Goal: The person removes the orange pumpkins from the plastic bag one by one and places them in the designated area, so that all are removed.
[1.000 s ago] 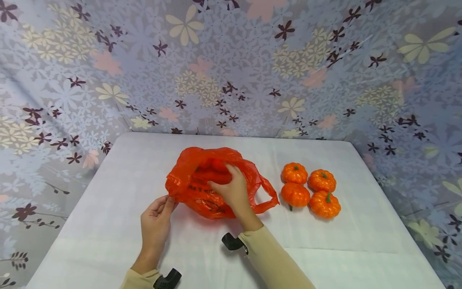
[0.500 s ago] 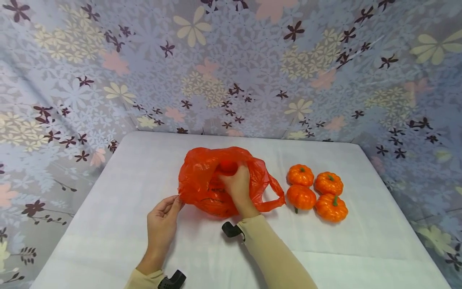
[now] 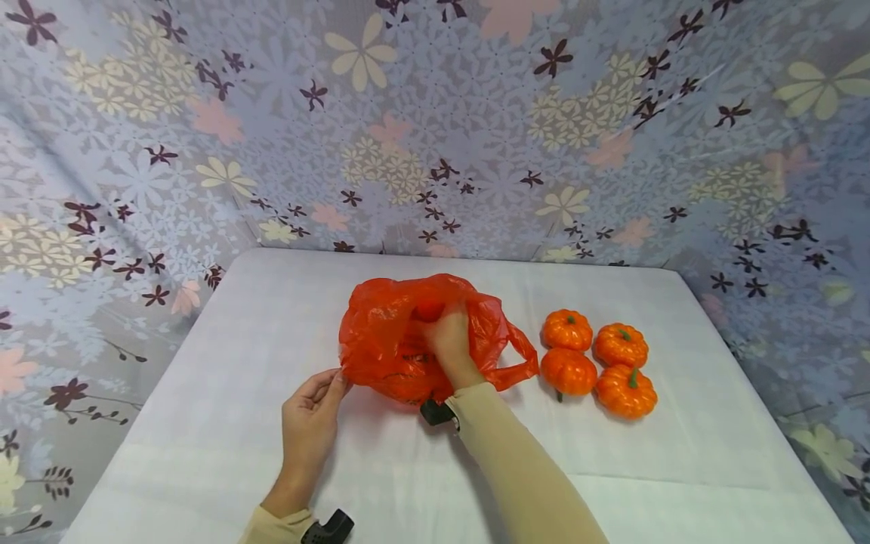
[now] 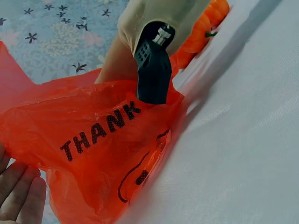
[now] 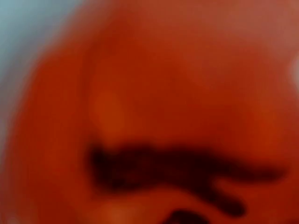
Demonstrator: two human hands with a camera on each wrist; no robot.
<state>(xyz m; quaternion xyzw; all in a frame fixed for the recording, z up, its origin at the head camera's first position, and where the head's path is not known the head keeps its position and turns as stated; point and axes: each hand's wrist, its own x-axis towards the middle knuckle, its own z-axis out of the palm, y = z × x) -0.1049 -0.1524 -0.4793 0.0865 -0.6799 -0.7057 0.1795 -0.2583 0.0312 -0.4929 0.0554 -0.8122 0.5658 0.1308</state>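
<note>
A red plastic bag (image 3: 377, 332) lies with its mouth gaping toward me, and black print reading THANK (image 4: 100, 130) shows on its side in the left wrist view. My left hand (image 3: 313, 419) pinches the bag's left edge between thumb and fingers. My right hand (image 3: 451, 340) is deep inside the mouth, its fingers blurred and partly hidden by red film. Close beside those fingers sits a round red-looking thing (image 3: 429, 307) within the bag; whether they grasp it is unclear. The right wrist view is filled with blurred red plastic (image 5: 154, 102) and dark print.
Several small orange pumpkins (image 3: 569, 370) with green stems stand in a cluster right of the bag. One bag handle (image 3: 522, 355) loops out toward them. White cloth (image 3: 707, 423) covers the table, and a flowered curtain (image 3: 435, 128) rises behind its far edge.
My right hand has gone deeper into the bag, from spread fingers at the mouth to beside the round thing. The left hand keeps its pinch. The head view has shifted slightly.
</note>
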